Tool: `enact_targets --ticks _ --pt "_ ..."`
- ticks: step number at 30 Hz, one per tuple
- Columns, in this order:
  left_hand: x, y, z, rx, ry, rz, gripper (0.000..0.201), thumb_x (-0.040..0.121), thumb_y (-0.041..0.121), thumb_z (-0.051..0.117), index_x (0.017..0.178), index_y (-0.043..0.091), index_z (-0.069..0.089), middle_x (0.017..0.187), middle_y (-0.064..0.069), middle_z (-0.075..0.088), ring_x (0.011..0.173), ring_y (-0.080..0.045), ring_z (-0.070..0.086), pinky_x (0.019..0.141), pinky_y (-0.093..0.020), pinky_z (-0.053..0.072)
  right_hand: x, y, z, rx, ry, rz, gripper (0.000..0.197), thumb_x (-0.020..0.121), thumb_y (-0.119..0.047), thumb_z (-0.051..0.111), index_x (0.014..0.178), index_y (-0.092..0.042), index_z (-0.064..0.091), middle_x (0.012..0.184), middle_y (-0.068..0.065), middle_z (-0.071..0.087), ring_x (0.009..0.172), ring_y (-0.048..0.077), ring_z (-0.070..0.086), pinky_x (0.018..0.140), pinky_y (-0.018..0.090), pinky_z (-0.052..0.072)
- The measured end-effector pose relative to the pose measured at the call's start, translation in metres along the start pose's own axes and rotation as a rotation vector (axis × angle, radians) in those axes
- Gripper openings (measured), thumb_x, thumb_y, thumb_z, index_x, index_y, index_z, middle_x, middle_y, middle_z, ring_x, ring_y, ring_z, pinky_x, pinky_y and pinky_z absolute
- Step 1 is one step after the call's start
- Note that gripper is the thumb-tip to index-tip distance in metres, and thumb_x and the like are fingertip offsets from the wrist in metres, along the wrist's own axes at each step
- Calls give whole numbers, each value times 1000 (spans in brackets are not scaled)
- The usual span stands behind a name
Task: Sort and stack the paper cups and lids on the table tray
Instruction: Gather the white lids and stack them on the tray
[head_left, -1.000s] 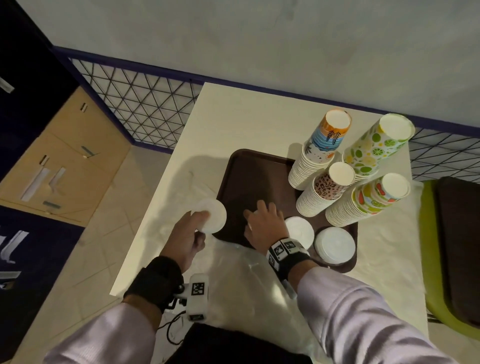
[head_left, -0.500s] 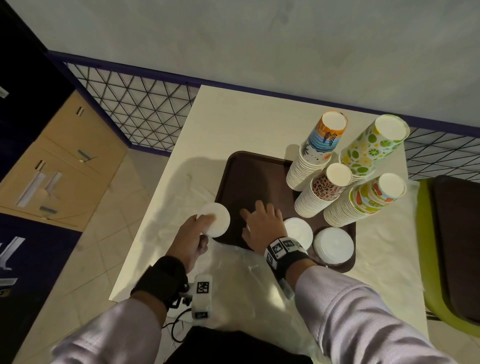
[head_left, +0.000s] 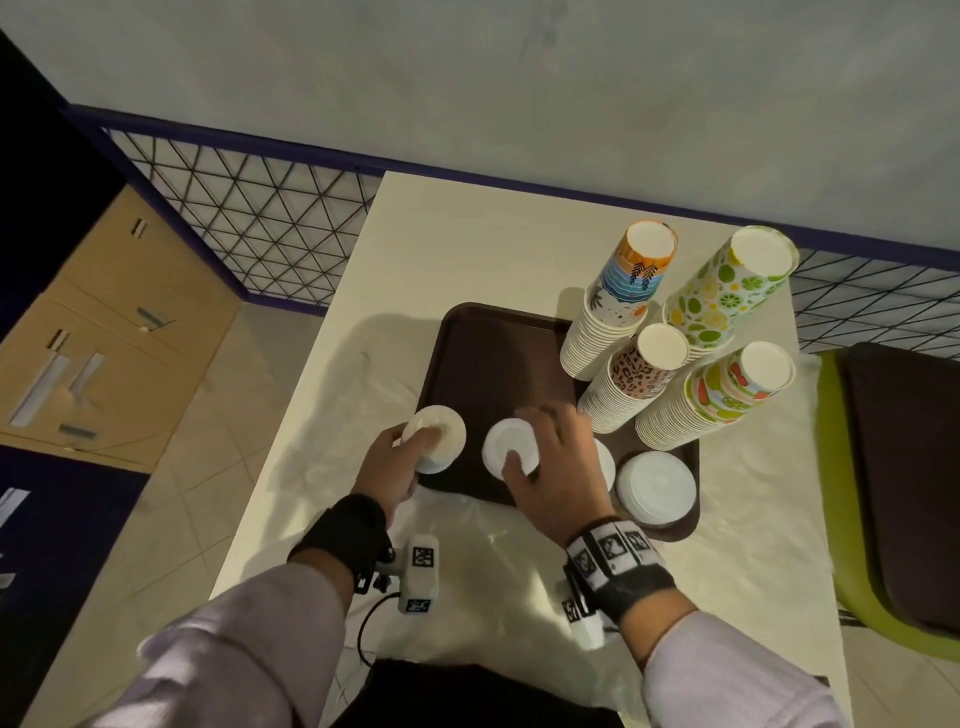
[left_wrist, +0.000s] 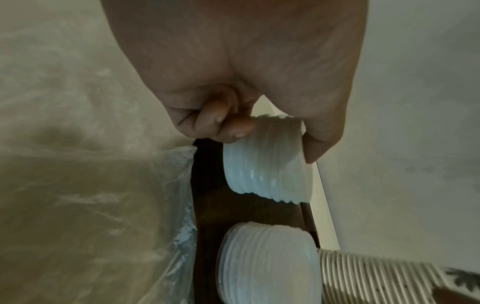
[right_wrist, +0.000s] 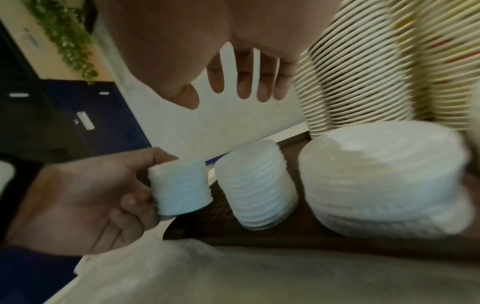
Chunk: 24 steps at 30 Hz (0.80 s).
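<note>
The small stack of white lids (head_left: 435, 439) sits in the left hand (head_left: 395, 467), just left of centre in the head view, at the near-left corner of the brown tray (head_left: 493, 353). In the left wrist view the thumb and curled fingers (left_wrist: 233, 127) close around its ribbed sides, so this grip is closed on the stack. It hangs just above the tray edge, probably so it can be set down beside the others or joined to them.

Just right of it stands a second lid stack (head_left: 511, 449) on the tray. The right hand (head_left: 558, 467) is over it in the head view, thumb at its near edge, while the right wrist view shows the fingers (right_wrist: 244, 82) spread and straight with nothing between them, so this grip is open. It seems to be steadying or reaching for that stack.

Further right on the tray are two more lid piles, one mostly hidden by the hand, and the wider lid stack (head_left: 655, 486) at the near-right corner.

Four tall columns of nested patterned paper cups (head_left: 618, 322) lean together, upside down, at the tray's far right. A clear plastic sheet (head_left: 498, 561) lies on the table (head_left: 467, 239) below the tray.
</note>
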<state>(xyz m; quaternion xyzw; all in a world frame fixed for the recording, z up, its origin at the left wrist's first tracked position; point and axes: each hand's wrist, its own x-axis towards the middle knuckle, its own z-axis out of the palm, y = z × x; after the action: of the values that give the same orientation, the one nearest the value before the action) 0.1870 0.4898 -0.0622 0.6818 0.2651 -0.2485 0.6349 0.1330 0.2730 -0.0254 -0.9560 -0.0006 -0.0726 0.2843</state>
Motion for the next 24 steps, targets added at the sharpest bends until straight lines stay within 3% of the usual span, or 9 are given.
enact_targets --ticks 2,4,5,7,9,13,17,21,24 --pt "3 1 8 18 3 -7 57 90 40 74 140 22 54 125 -8 62 87 -16 52 91 -48 58 -11 13 -4 20 92 7 31 84 -26 63 113 -15 66 110 6 54 97 27 48 80 33 38" --pt "6 1 15 51 6 -9 60 90 39 75 142 21 51 130 -11 60 94 -21 52 105 -56 50 -21 24 -8 -8 130 24 23 85 -24 60 106 -16 63 103 5 51 90 25 42 75 28 29" --pt "7 2 17 74 0 0 61 90 40 74 143 22 50 131 -11 60 93 -21 53 100 -56 53 -24 28 -9 -24 129 39 22 85 -23 61 106 -17 62 102 5 51 89 25 41 75 30 31" --pt "8 3 22 126 -20 23 63 90 42 74 144 23 48 131 -13 60 80 -19 54 70 -41 60 -30 33 -11 -50 107 80 24 83 -19 66 107 -17 63 104 6 50 90 26 40 74 34 37" --pt "9 3 25 147 -24 22 65 92 41 72 147 27 42 127 -12 61 68 -18 55 57 -30 50 -33 35 -12 -52 100 99 27 82 -17 68 109 -18 63 105 5 50 91 25 39 75 33 36" --pt "4 3 26 210 -17 18 56 96 42 65 146 32 41 119 -8 64 74 -21 65 63 -34 50 -35 35 -15 -7 108 113 32 80 -16 68 110 -22 58 106 5 48 92 25 40 76 29 29" --pt "0 7 29 398 5 56 56 96 47 62 147 30 44 130 -7 60 97 -30 68 67 -31 54 -34 34 -13 -9 64 142 31 82 -18 69 111 -22 61 109 4 47 95 25 41 76 33 39" --pt "-4 15 28 672 11 86 69 97 54 55 157 24 38 149 -11 53 130 -36 55 109 -48 48 -30 32 -11 -22 20 152 28 83 -23 68 112 -24 68 112 3 47 98 24 43 79 35 43" --pt "-6 22 26 823 13 81 73 99 57 51 161 25 32 152 -13 51 135 -37 52 113 -47 44 -29 32 -11 -42 6 151 29 84 -24 68 112 -25 68 114 3 46 99 23 42 80 32 42"
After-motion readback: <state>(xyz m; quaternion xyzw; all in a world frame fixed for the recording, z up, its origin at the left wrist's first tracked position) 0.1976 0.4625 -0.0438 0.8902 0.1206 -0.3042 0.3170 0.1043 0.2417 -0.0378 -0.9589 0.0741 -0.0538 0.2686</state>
